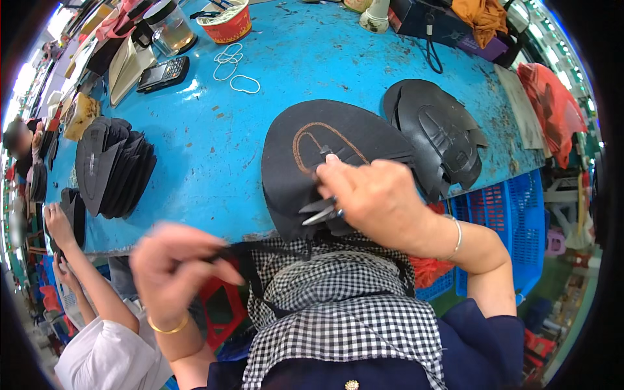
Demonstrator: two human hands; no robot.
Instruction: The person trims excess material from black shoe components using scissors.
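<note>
A stack of black shoe-upper pieces [286,156] lies before me at the table's front edge, with a curved line of brown stitching on the top one. My right hand [380,192] is closed over its right part, a fingertip pressing near the stitching. Small thread scissors [320,213] are held in that hand, blades pointing left past the pieces' lower edge. To the left, off the table edge, my left hand [172,270] is smeared by motion. Its fingers look pinched on a thin black strip [263,247] that runs toward the pieces.
More black pieces [448,136] lie to the right, and a tall stack [110,169] stands at left. Farther back are a handheld device [162,74], a glass jug [170,29], a red tub [224,23] and white cord [227,62]. A co-worker's arm [91,273] reaches in at far left.
</note>
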